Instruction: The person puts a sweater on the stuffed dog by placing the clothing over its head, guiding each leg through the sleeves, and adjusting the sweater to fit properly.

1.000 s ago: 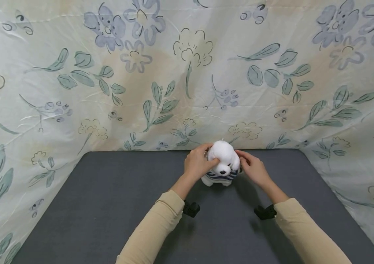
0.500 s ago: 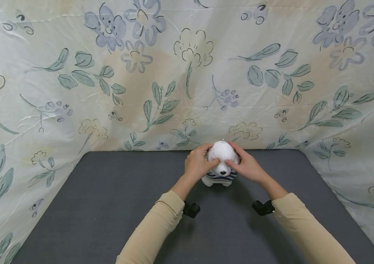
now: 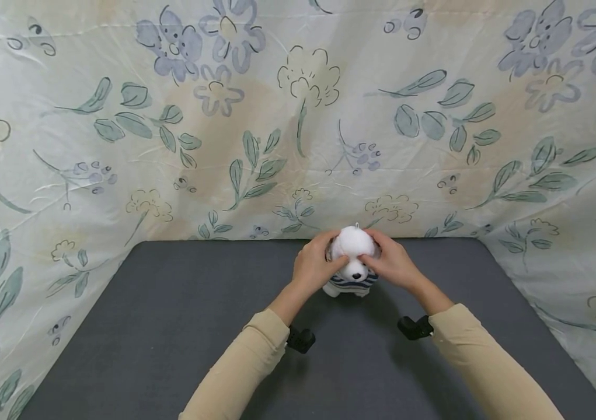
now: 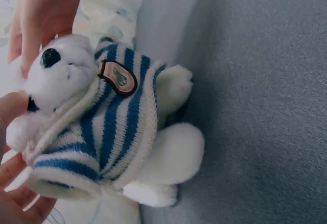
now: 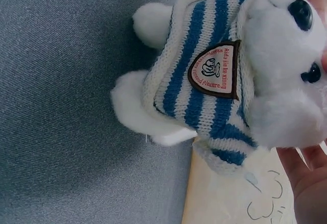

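A white plush dog (image 3: 354, 240) in a blue-and-white striped knit sweater (image 4: 122, 114) stands upright near the far edge of the table, facing me. My left hand (image 3: 313, 262) grips one side of its head, thumb across the front near an eye. On the other side my right hand (image 3: 394, 262) holds the head the same way, fingers reaching behind. A brown-edged patch (image 5: 215, 73) shows on the sweater's chest. Both thumbs partly cover the face in the head view, and the fingertips behind the head are hidden.
The dark grey tabletop (image 3: 187, 326) stretches out around the toy. A floral cloth (image 3: 255, 116) hangs right behind the table's far edge and along both sides. Black wrist devices (image 3: 302, 339) sit under both forearms.
My right hand has come from beside the dog's ear onto its head, thumb on the face. The left hand keeps its hold. The dog has barely shifted.
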{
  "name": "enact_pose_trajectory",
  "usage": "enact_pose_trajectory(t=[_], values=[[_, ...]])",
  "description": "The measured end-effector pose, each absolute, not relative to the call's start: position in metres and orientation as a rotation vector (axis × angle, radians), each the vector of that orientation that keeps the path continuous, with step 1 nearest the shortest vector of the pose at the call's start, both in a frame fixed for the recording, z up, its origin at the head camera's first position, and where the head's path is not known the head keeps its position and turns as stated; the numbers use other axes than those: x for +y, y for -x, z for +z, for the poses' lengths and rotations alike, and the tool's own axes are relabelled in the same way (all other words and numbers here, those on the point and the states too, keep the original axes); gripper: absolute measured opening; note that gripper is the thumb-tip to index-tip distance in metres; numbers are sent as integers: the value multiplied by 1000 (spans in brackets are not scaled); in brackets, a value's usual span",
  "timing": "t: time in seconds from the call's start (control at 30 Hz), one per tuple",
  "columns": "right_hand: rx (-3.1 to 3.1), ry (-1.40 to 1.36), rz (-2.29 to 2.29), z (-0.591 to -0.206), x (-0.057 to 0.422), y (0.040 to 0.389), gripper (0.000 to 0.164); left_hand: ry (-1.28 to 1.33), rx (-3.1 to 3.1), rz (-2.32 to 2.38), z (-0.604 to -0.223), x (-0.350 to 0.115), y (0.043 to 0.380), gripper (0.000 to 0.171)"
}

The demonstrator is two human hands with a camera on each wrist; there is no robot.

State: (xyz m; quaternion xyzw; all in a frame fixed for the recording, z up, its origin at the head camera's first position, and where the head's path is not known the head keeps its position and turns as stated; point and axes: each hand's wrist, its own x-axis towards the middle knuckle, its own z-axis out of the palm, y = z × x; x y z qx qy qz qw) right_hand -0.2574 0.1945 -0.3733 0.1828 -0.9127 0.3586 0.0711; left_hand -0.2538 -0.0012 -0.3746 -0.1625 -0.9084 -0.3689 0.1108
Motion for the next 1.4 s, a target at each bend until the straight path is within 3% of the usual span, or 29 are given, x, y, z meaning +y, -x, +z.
enact_pose_trajectory(t=[0.23, 0.53, 0.7, 1.0, 1.4], values=[[-2737, -533, 1084, -375, 195, 258, 52, 462, -2522, -1205, -385, -10, 253, 34], [-2735, -525, 1138, -376, 195, 256, 52, 395, -2539, -1429, -402, -19, 255, 40], [-2738, -515, 1132, -375, 195, 255, 52, 386, -2528, -1471, -407, -17, 256, 33], [-2762, -500, 1117, -375, 195, 253, 54, 183, -2506, -1314, -403, -13, 259, 14], [-2755, -487, 1105, -376, 195, 253, 55, 13, -2619, -1008, -418, -7, 269, 12]])
